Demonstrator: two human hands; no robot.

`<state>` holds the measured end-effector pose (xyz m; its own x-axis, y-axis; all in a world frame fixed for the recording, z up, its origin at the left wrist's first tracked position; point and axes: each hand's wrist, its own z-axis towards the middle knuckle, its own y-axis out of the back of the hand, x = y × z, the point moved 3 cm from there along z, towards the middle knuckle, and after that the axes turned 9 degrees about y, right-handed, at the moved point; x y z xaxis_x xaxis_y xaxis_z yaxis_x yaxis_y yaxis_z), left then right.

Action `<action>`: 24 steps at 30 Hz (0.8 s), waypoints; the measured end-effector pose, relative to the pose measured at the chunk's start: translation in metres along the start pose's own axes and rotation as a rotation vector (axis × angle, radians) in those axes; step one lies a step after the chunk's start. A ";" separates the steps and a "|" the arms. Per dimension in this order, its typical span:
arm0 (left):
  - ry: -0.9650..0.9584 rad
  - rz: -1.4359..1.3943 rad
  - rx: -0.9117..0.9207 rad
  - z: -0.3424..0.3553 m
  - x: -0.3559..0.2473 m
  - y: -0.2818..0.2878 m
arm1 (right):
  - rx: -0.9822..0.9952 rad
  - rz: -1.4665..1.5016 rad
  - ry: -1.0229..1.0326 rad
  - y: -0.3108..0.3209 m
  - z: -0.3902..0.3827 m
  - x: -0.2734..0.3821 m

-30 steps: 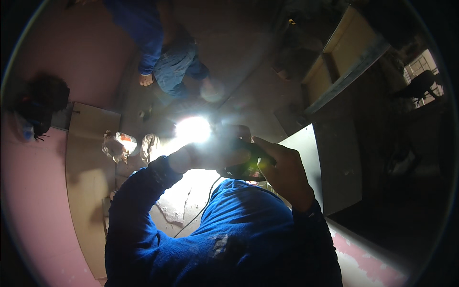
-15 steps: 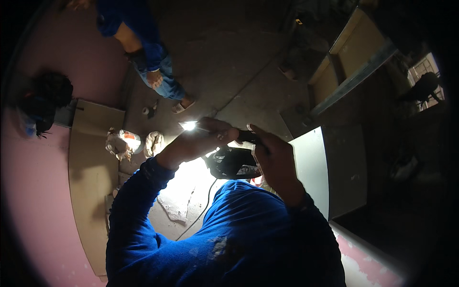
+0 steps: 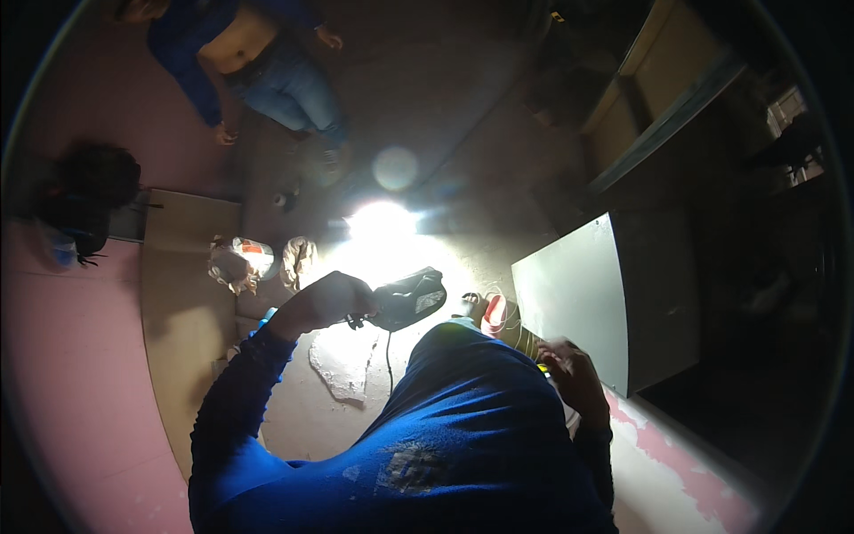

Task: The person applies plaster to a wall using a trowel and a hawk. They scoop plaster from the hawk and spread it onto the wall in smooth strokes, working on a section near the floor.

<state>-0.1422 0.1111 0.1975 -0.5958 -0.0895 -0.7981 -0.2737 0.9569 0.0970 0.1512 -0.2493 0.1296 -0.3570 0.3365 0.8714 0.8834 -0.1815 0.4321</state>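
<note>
A black work lamp (image 3: 411, 301) with a dark cable hanging from it is held in front of me by my left hand (image 3: 334, 303), which is closed around its left end. An intense glare (image 3: 382, 222) lies just beyond the lamp and washes out what is there. My right hand (image 3: 574, 378) is apart from the lamp, low on the right side of my body. Its fingers are loosely bent and somewhat blurred, and nothing shows in them. Close to its fingertips is a small yellow thing (image 3: 543, 368), too little seen to name.
Another person (image 3: 253, 62) stands at the far left. A tan board (image 3: 189, 311) lines the pink wall on the left, near a white bucket (image 3: 256, 255) and paper sacks. At the right stands a pale panel (image 3: 574, 298). A broken grey-white slab (image 3: 342, 365) lies on the floor.
My right hand has let go of the lamp and moved down and right. My left hand still holds the lamp, now turned and lower. The glare has grown. The other person has shifted and turned.
</note>
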 end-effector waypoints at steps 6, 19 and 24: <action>0.250 0.209 0.089 -0.021 0.068 -0.003 | 0.006 -0.131 -0.538 -0.031 -0.241 -0.178; 0.799 -0.108 0.490 -0.090 0.163 -0.100 | -0.177 0.117 -0.635 -0.070 -0.242 -0.153; 0.873 -0.152 0.473 -0.110 0.199 -0.130 | -0.184 0.126 -0.590 -0.063 -0.220 -0.152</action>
<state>-0.3084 -0.0614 0.0911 -0.9766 -0.2096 -0.0482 -0.1778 0.9130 -0.3672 0.0831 -0.4927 0.0209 0.0200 0.7456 0.6661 0.8223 -0.3912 0.4133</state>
